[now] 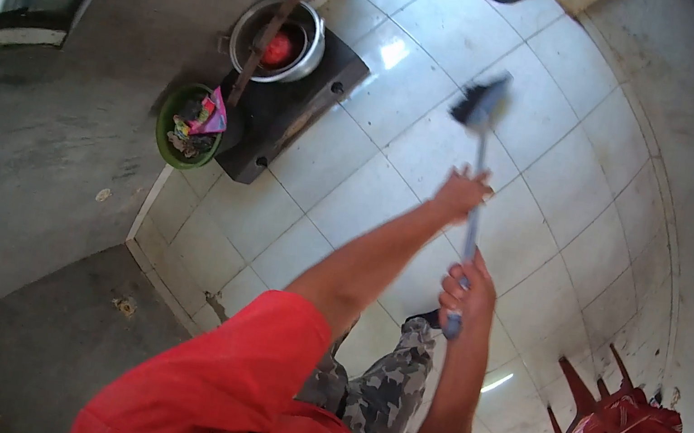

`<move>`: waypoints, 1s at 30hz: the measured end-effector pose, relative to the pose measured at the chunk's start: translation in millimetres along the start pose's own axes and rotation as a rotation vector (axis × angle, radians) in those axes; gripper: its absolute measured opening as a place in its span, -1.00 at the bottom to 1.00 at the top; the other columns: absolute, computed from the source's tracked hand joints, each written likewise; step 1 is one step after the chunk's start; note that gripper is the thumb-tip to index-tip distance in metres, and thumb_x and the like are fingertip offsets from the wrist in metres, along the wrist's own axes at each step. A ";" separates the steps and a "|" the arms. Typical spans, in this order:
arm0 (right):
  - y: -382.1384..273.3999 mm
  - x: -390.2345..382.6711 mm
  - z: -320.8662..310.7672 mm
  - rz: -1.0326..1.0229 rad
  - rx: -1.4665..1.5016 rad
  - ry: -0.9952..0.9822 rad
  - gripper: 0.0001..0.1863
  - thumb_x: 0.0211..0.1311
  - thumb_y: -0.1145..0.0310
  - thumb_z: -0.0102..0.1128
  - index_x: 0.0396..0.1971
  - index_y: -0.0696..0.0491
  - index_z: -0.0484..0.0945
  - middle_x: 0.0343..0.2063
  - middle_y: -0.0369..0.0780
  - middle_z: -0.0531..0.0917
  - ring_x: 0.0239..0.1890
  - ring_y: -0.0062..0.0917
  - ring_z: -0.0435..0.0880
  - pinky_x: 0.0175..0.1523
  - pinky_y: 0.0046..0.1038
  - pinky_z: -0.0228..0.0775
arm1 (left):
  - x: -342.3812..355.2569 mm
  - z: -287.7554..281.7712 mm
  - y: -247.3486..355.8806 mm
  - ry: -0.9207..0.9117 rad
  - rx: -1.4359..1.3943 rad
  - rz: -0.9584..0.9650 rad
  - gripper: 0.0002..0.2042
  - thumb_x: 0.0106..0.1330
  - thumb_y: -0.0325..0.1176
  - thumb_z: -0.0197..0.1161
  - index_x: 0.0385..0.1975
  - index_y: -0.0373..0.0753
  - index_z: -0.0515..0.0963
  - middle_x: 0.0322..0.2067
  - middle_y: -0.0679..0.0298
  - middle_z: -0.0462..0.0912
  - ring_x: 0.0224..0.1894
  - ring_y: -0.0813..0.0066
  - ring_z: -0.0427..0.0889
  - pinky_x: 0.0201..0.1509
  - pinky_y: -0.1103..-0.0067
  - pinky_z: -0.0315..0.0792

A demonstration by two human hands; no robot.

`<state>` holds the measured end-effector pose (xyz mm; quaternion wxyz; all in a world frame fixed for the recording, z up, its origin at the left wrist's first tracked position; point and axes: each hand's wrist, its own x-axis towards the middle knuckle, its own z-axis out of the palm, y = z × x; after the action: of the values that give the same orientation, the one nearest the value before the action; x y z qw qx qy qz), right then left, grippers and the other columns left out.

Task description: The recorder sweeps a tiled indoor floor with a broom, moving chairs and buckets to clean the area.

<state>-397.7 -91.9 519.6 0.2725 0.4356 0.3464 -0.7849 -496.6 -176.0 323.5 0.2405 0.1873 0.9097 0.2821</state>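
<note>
Broom (pixel 472 224), its dark bristles (pixel 474 102) blurred, is held out over the floor tiles (pixel 430 162); whether these are touched cannot be made out. Its butt end is wrapped by the right hand's (pixel 472 291) curled fingers; the left hand's (pixel 462 194) appear loosely spread at mid-handle, their grip unclear. Control could be lost through that looseness; by a wide leftward swing, the metal pot (pixel 304 66) could be knocked.
</note>
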 end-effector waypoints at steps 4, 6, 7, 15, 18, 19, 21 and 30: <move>-20.3 -77.3 -26.6 -0.032 -0.038 0.003 -0.43 0.22 0.46 -0.15 0.27 0.01 0.05 -0.61 -0.36 0.31 -0.82 -0.78 0.14 -0.85 -0.75 0.00 | -31.8 -12.3 75.8 0.122 -0.099 0.110 -0.53 -0.05 -0.50 0.25 -0.04 -0.07 0.46 0.18 0.09 0.24 0.25 -0.16 0.15 0.23 0.11 0.18; -20.6 -92.5 -26.3 0.037 -0.020 -0.057 -0.42 0.25 0.44 -0.15 0.29 0.01 0.02 -0.59 -0.34 0.31 -0.84 -0.78 0.13 -0.87 -0.75 -0.02 | -55.8 -18.3 62.0 0.174 -0.061 0.199 -0.52 0.01 -0.52 0.18 0.03 -0.11 0.43 0.18 0.05 0.25 0.26 -0.18 0.11 0.29 0.16 0.11; -20.9 -92.2 -27.1 0.083 -0.002 -0.026 -0.42 0.26 0.43 -0.15 0.29 0.02 0.00 -0.58 -0.33 0.32 -0.85 -0.78 0.12 -0.88 -0.75 -0.03 | -57.9 -19.4 65.8 0.250 -0.132 0.120 -0.51 0.03 -0.52 0.17 0.05 -0.13 0.40 0.18 0.04 0.24 0.28 -0.13 0.10 0.31 0.17 0.09; -34.5 -7.2 14.6 0.086 -0.544 -0.073 -0.49 0.29 0.44 -0.16 0.25 -0.03 0.12 -0.59 -0.30 0.34 -0.85 -0.70 0.15 -0.81 -0.63 0.08 | -35.7 -35.7 -11.1 0.014 -0.295 -0.101 -0.72 0.08 -0.42 0.21 -0.17 -0.23 0.51 0.06 0.03 0.41 0.25 0.05 0.21 0.35 0.18 0.02; -60.4 -3.5 13.4 0.190 -0.348 -0.095 -0.46 0.31 0.44 -0.19 0.29 -0.08 0.05 -0.61 -0.33 0.31 -0.83 -0.69 0.18 -0.82 -0.62 0.09 | -14.8 -85.3 3.5 0.071 -0.132 -0.028 -0.82 0.09 -0.41 0.19 -0.29 -0.22 0.55 0.00 0.07 0.47 0.20 0.06 0.29 0.35 0.16 0.02; -65.4 9.7 21.0 0.238 -0.124 -0.187 -0.46 0.31 0.43 -0.18 0.30 -0.08 0.04 -0.62 -0.34 0.30 -0.83 -0.69 0.19 -0.83 -0.63 0.09 | -11.0 -108.7 -10.3 0.084 -0.029 -0.045 -0.77 0.10 -0.42 0.18 -0.20 -0.21 0.52 0.09 0.06 0.40 0.26 -0.05 0.17 0.35 0.19 0.02; -66.3 66.7 59.6 0.347 0.172 -0.310 -0.50 0.33 0.40 -0.19 0.26 -0.07 0.06 -0.66 -0.35 0.28 -0.84 -0.72 0.18 -0.85 -0.65 0.07 | 4.1 -129.0 -78.4 0.185 0.171 -0.119 -0.65 0.14 -0.42 0.15 -0.03 -0.23 0.45 0.24 0.00 0.17 0.33 -0.10 -0.02 0.34 0.23 0.07; -117.8 232.3 156.6 0.317 0.194 -0.443 -0.85 0.32 0.27 -0.12 -0.23 0.00 0.33 -0.73 -0.40 0.32 -0.84 -0.76 0.20 -0.82 -0.70 -0.02 | 104.9 -158.6 -205.9 0.297 0.035 -0.276 -0.48 0.06 -0.38 0.26 0.05 -0.38 0.29 0.05 -0.09 0.35 0.11 0.00 0.35 0.20 0.36 0.27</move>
<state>-670.7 -171.4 412.6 0.4177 0.3261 0.1292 -0.8381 -710.4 -351.8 279.5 0.1369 0.0212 0.9569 0.2551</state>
